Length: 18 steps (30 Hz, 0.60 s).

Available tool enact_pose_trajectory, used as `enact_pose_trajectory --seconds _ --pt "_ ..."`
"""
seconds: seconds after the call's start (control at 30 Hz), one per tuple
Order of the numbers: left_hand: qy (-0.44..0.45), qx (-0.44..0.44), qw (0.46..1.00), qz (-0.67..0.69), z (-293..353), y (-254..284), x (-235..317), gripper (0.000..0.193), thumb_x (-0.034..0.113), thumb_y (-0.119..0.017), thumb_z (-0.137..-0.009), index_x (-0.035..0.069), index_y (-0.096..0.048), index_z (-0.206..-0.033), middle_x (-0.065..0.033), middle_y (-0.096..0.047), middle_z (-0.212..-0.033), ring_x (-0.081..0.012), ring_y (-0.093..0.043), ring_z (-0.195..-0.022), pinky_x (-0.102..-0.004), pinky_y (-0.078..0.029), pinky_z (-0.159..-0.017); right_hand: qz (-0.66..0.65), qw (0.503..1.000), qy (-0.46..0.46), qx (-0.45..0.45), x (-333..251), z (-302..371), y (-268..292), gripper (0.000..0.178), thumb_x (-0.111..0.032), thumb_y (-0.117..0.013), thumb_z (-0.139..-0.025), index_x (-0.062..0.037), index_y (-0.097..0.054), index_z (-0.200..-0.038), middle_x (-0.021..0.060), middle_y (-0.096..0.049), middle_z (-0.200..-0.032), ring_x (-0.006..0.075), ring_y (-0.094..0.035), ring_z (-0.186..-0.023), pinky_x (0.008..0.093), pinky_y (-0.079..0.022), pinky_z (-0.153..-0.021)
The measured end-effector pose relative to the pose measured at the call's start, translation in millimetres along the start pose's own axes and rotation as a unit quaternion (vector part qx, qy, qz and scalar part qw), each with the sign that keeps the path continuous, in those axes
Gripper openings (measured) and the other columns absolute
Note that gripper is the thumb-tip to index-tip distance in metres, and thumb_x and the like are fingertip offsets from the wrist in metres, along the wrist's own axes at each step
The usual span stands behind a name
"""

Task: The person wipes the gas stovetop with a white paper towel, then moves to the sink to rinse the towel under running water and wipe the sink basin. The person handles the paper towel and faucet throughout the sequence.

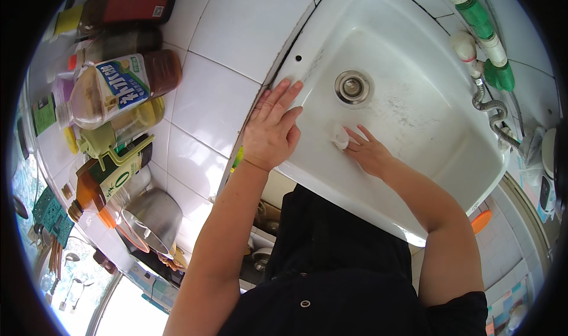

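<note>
In front of me is a white ceramic sink with a round metal drain. My left hand lies flat along the sink's left rim, beside the tiled counter, its fingers stretched out and holding nothing. Inside the basin, near the front wall, my right hand has a small white object at its fingertips. The object may be a piece of sponge or a little cup; its kind cannot be made out. Greyish marks show on the basin floor to the right of the drain.
White tiles cover the counter on the left. Several bottles, including a labelled plastic oil bottle, and a metal pot stand there. Green-and-white pipes and a flexible metal hose run at the right.
</note>
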<state>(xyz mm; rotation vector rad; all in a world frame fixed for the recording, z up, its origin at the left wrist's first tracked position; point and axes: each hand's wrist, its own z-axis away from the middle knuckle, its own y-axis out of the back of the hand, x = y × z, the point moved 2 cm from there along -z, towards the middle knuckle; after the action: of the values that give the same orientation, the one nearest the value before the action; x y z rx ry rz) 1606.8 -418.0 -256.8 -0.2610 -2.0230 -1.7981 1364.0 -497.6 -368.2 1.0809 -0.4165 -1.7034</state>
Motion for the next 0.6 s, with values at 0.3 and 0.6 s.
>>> enact_pose_trajectory --seconds 0.3,0.6 --pt "-0.003 0.003 1.000 -0.005 1 1 1 0.020 -0.002 -0.056 -0.072 0.007 -0.065 -0.088 -0.0045 -0.049 -0.138 -0.0271 -0.043 -0.131 -0.0447 -0.040 -0.104 -0.079 0.996 -0.033 -0.020 -7 -27 19 0.048 -0.003 -0.047 -0.086 -0.0150 -0.053 -0.131 -0.0065 -0.034 -0.149 0.0214 -0.009 -0.146 0.0458 -0.002 -0.120" --pt "-0.001 -0.001 1.000 -0.001 -1 1 1 0.021 -0.002 -0.056 -0.073 0.007 -0.066 -0.090 -0.0048 -0.050 -0.138 -0.0276 -0.043 -0.131 -0.0448 -0.038 -0.106 -0.217 0.972 -0.065 0.070 -10 -49 14 0.036 -0.004 -0.049 -0.088 -0.0123 -0.060 -0.122 0.0002 -0.044 -0.140 0.0239 -0.033 -0.136 0.0404 -0.026 -0.113"
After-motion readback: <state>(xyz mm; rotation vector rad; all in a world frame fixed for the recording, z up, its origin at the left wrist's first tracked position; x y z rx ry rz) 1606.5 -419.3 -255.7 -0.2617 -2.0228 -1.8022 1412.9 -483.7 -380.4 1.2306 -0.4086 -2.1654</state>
